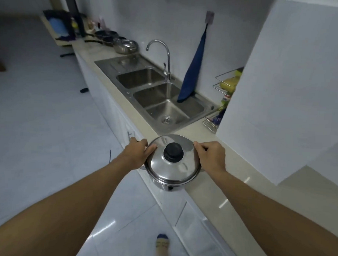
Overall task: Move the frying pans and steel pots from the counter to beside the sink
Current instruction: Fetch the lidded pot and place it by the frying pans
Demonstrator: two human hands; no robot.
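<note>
Steel pot (171,177), lidded: rigid, smooth, likely weighty. Carried over table front edge; left hand (135,152) and right hand (211,156) each grip closed on side handles, handles mostly hidden.

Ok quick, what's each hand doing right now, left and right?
Left hand: closed on the left side of the lidded steel pot.
Right hand: closed on the pot's right side; the handles themselves are hidden.

Both arms outstretched, left hand (136,152) and right hand (211,156) level — fingers curled, gripping.
</note>
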